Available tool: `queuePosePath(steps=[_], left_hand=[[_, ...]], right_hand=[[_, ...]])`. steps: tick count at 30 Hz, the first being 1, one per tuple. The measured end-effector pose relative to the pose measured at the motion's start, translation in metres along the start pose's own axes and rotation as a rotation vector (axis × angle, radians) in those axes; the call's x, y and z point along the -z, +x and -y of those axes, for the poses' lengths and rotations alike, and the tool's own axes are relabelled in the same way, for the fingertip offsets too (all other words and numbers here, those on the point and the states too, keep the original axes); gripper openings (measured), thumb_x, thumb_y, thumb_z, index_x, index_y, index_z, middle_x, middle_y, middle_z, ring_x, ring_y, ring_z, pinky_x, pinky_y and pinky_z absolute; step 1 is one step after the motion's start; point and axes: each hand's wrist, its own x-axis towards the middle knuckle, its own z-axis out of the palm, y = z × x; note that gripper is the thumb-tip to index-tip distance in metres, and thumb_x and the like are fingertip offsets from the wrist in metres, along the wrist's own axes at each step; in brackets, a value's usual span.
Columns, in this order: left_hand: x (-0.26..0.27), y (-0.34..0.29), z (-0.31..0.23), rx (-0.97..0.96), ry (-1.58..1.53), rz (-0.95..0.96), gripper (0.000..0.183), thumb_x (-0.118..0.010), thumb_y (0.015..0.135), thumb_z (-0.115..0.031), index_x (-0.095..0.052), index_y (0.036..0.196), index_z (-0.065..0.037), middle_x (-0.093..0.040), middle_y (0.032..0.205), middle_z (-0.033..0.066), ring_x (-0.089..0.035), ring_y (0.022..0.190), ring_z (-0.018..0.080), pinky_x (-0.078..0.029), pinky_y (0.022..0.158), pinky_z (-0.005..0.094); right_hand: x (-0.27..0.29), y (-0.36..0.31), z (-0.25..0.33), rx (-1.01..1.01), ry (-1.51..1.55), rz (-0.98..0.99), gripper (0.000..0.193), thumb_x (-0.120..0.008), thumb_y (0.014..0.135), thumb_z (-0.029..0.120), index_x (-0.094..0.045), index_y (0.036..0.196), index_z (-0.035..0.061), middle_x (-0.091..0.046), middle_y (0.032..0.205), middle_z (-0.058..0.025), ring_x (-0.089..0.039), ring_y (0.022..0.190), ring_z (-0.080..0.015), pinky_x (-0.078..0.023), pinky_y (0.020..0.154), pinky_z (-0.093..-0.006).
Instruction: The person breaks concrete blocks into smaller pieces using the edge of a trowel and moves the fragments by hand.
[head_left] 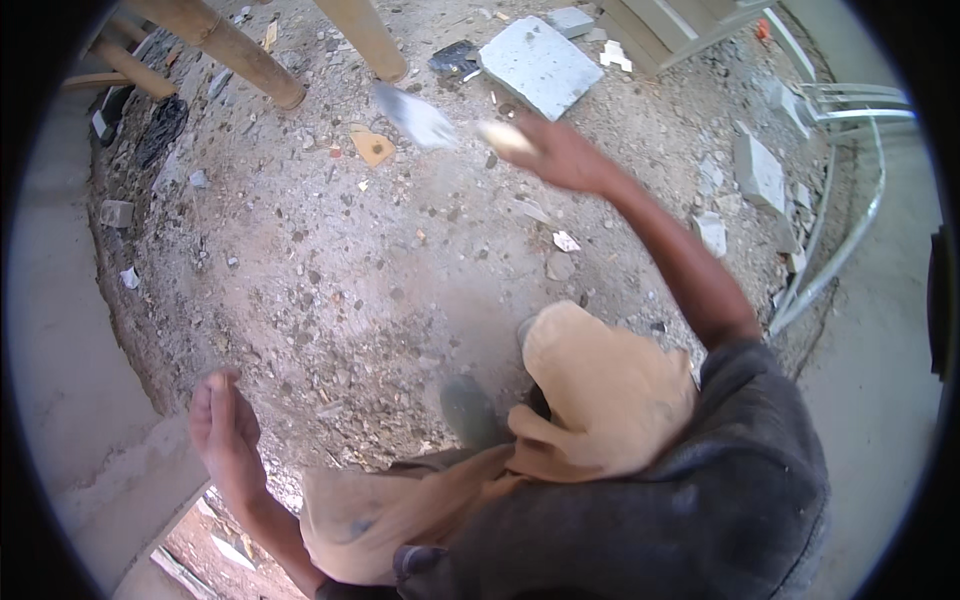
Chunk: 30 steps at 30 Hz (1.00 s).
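Broadly, rubble-strewn floor [380, 260] spreads out, with brown poles [225, 45] far left and 1 pale slab [540, 65] at the far side. Nearer and left of it, a blurred trowel-like tool [415, 120] is grasped by the right hand [560, 155]; near left, the left hand [225, 415] is loosely curled, holding what I cannot tell.

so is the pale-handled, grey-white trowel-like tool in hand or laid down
In hand: the right hand grips its pale handle.
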Motion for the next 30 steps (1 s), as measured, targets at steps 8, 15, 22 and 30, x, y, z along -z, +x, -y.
queuePosePath(steps=[8, 15, 22, 30], left_hand=[[-0.057, 0.035, 0.106, 0.428, -0.187, 0.081, 0.023, -0.047, 0.099, -0.026, -0.056, 0.095, -0.005, -0.040, 0.059, -0.0059, -0.035, 0.046, 0.0030, -0.028, 0.037, 0.0174], [-0.076, 0.030, 0.148, 0.517, -0.359, 0.238, 0.023, -0.049, 0.098, -0.025, -0.057, 0.098, -0.004, -0.050, 0.063, -0.0013, -0.050, 0.051, 0.0087, -0.037, 0.043, 0.0198], [-0.069, 0.009, 0.164, 0.566, -0.357, 0.149, 0.022, -0.052, 0.097, -0.025, -0.058, 0.097, -0.004, -0.048, 0.063, -0.0018, -0.049, 0.050, 0.0087, -0.038, 0.043, 0.0205], [-0.075, -0.001, 0.176, 0.583, -0.321, 0.263, 0.023, -0.052, 0.097, -0.025, -0.057, 0.101, -0.003, -0.046, 0.063, -0.0014, -0.046, 0.051, 0.0088, -0.036, 0.045, 0.0206]], right_hand=[[-0.118, -0.087, -0.082, -0.388, 0.586, 0.019, 0.042, -0.065, 0.084, 0.035, -0.061, 0.106, 0.0000, -0.064, 0.088, -0.0126, -0.059, 0.065, -0.0177, -0.048, 0.060, -0.0336], [-0.017, -0.043, -0.151, -0.454, 0.392, -0.285, 0.050, -0.071, 0.079, 0.025, -0.058, 0.122, 0.0029, -0.066, 0.078, -0.0083, -0.058, 0.058, -0.0132, -0.046, 0.052, -0.0299], [0.005, -0.027, -0.155, -0.360, 0.057, -0.413, 0.067, -0.073, 0.075, 0.038, -0.054, 0.131, 0.0074, -0.068, 0.080, -0.0141, -0.063, 0.062, -0.0164, -0.049, 0.056, -0.0315], [0.026, 0.018, -0.132, -0.100, -0.037, -0.750, 0.043, -0.064, 0.081, 0.035, -0.064, 0.106, -0.0006, -0.067, 0.084, -0.0215, -0.065, 0.082, -0.0329, -0.049, 0.072, -0.0416]])
